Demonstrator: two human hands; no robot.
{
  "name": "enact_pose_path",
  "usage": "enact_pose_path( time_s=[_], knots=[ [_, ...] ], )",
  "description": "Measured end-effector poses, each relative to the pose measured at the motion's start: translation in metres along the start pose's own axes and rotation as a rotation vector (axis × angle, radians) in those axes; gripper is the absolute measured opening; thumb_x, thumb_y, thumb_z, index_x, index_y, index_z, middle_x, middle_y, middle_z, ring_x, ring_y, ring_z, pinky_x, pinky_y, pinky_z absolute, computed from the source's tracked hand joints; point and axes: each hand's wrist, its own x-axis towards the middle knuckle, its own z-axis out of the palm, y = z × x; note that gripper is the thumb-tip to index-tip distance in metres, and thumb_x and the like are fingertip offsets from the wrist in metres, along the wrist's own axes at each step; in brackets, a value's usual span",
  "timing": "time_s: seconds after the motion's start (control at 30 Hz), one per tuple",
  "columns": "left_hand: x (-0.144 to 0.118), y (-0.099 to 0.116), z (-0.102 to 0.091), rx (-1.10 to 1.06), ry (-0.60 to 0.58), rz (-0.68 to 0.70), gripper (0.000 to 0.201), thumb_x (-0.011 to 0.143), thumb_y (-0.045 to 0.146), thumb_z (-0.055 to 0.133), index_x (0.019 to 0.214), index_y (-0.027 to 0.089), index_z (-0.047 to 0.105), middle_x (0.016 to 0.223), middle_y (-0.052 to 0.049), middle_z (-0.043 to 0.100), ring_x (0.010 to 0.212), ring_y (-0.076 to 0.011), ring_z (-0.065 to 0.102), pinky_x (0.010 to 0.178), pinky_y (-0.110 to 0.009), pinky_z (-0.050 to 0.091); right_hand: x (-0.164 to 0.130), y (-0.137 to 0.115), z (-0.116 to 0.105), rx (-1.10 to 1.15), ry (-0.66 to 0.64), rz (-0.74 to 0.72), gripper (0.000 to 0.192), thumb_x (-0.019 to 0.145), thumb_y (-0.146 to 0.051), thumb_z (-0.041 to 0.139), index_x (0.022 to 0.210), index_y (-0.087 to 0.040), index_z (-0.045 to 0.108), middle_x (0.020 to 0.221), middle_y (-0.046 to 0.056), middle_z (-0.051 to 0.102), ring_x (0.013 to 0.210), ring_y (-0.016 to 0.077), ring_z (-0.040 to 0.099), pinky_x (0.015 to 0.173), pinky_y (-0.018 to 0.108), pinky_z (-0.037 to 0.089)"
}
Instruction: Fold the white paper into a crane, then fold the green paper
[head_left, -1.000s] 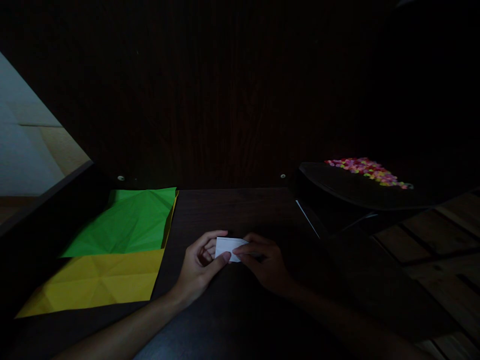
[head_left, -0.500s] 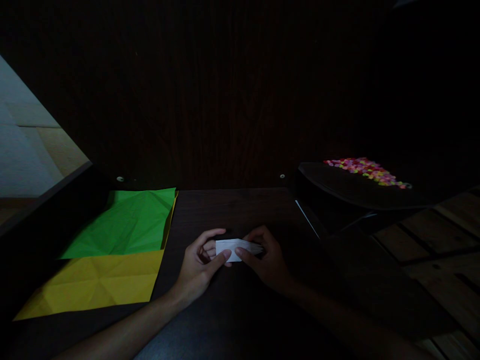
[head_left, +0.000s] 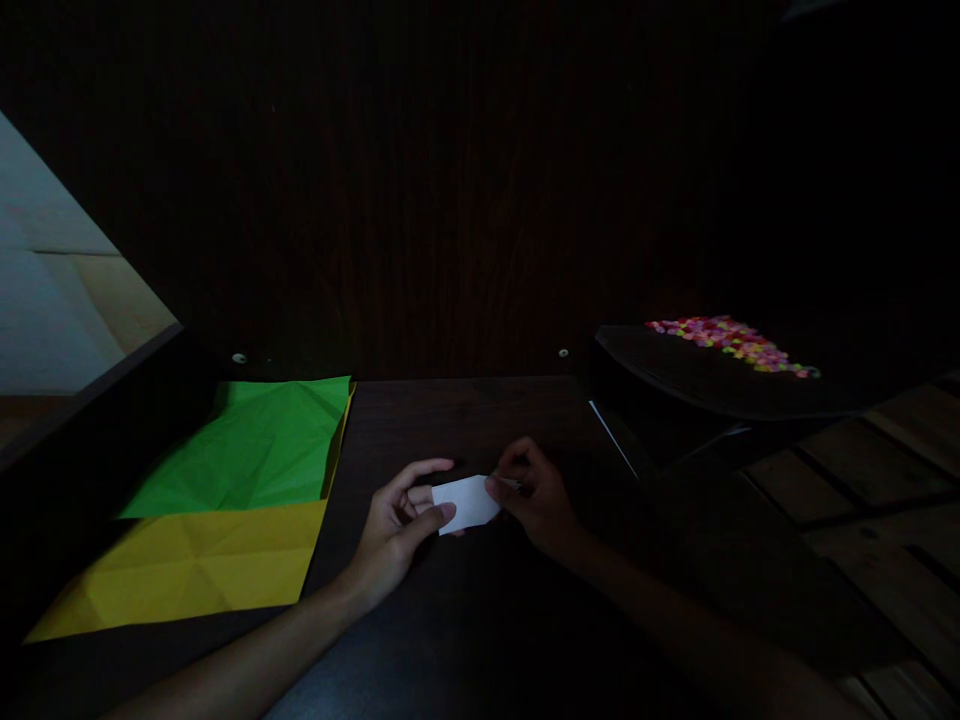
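Note:
A small folded white paper [head_left: 466, 502] is held over the dark table [head_left: 465, 420], near its middle. My left hand [head_left: 394, 530] pinches the paper's left end between thumb and fingers. At the paper's right end, my right hand [head_left: 536, 495] grips it with thumb and fingertips. The scene is very dim and the paper's folds are hard to make out.
A creased green sheet [head_left: 255, 445] lies on a yellow sheet [head_left: 187, 565] at the table's left. To the right, a dark tray [head_left: 675, 375] carries several small colourful pieces [head_left: 731, 340]. A dark wooden panel rises behind the table. Wooden slats [head_left: 862, 480] show at right.
My right hand slid right along the paper, uncovering more of its white face. The paper tilted slightly. My left hand stayed in place.

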Motion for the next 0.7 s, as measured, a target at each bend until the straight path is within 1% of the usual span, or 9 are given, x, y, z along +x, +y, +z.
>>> enact_pose_path(
  time_s=[0.1,0.2,0.27,0.33,0.43,0.57,0.7],
  knots=[
    [0.0010,0.0002,0.0003,-0.013,-0.003,-0.009,0.053,0.073,0.027,0.079,0.119,0.015,0.056,0.082,-0.006,0.075,0.075,-0.0225,0.072,0.066,-0.032,0.057,0.0011,-0.0018,-0.0010,0.034,-0.008,0.039,0.044,0.070,-0.047,0.077,0.087,-0.024,0.043,0.065,-0.004,0.062,0.047,0.0127,0.059,0.041,0.022,0.043],
    [0.0020,-0.0009,-0.0004,-0.015,0.042,0.001,0.054,0.072,0.026,0.079,0.119,0.016,0.056,0.072,-0.002,0.073,0.070,-0.0210,0.072,0.067,-0.031,0.056,0.0031,-0.0036,-0.0015,0.069,0.020,0.083,0.047,0.068,-0.044,0.080,0.091,-0.023,0.045,0.063,-0.005,0.063,0.044,0.0123,0.059,0.039,0.020,0.043],
    [0.0022,-0.0018,-0.0012,-0.019,0.077,0.016,0.053,0.072,0.026,0.079,0.119,0.016,0.057,0.064,0.001,0.071,0.066,-0.0196,0.071,0.066,-0.029,0.055,0.0056,-0.0031,-0.0020,0.109,0.065,0.104,0.048,0.067,-0.044,0.080,0.092,-0.023,0.045,0.062,-0.006,0.063,0.043,0.0115,0.058,0.038,0.019,0.042],
    [0.0019,-0.0021,-0.0016,-0.017,0.080,0.017,0.054,0.072,0.026,0.079,0.119,0.016,0.056,0.066,-0.001,0.072,0.066,-0.0189,0.071,0.065,-0.027,0.053,0.0081,-0.0008,-0.0028,0.145,0.106,0.109,0.048,0.067,-0.045,0.080,0.091,-0.023,0.045,0.061,-0.006,0.062,0.042,0.0106,0.056,0.037,0.018,0.040],
    [0.0006,-0.0010,-0.0011,0.010,0.029,0.009,0.055,0.072,0.027,0.079,0.120,0.016,0.054,0.075,-0.004,0.074,0.066,-0.0180,0.070,0.063,-0.026,0.051,0.0098,0.0032,-0.0041,0.181,0.110,0.109,0.047,0.068,-0.045,0.080,0.091,-0.023,0.046,0.058,-0.007,0.060,0.041,0.0098,0.054,0.037,0.018,0.040],
    [-0.0013,-0.0012,0.0008,0.139,-0.072,0.049,0.046,0.072,0.024,0.078,0.113,0.016,0.059,0.066,0.002,0.065,0.058,-0.0123,0.061,0.055,-0.020,0.043,0.0079,0.0026,-0.0046,0.176,0.090,0.090,0.044,0.069,-0.044,0.079,0.091,-0.023,0.047,0.058,-0.008,0.059,0.041,0.0088,0.050,0.038,0.018,0.038],
    [-0.0016,-0.0049,0.0014,0.288,-0.150,0.071,0.044,0.073,0.020,0.076,0.114,0.016,0.061,0.065,0.005,0.058,0.058,-0.0100,0.055,0.056,-0.020,0.040,0.0061,-0.0014,-0.0029,0.148,0.087,0.072,0.044,0.068,-0.042,0.080,0.091,-0.023,0.048,0.058,-0.007,0.058,0.044,0.0086,0.050,0.041,0.018,0.037]
  ],
)
